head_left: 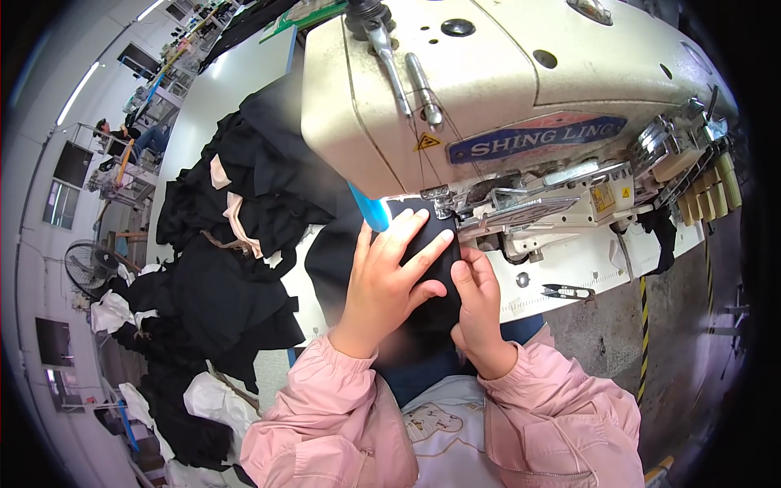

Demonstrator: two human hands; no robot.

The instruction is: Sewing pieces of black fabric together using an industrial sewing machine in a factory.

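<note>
Thread snips (567,290) lie right; black garments (220,268) heap left.

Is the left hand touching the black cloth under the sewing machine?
Touching. The head view shows the left hand lying flat with fingers spread on the black cloth, no gap between them, just in front of the sewing machine.

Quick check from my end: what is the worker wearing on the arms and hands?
Both arms are in loose pale pink jacket sleeves with gathered elastic cuffs at the wrists. The left hand and right hand are bare: no gloves, and no rings, watch or finger guards that I can see.
</note>
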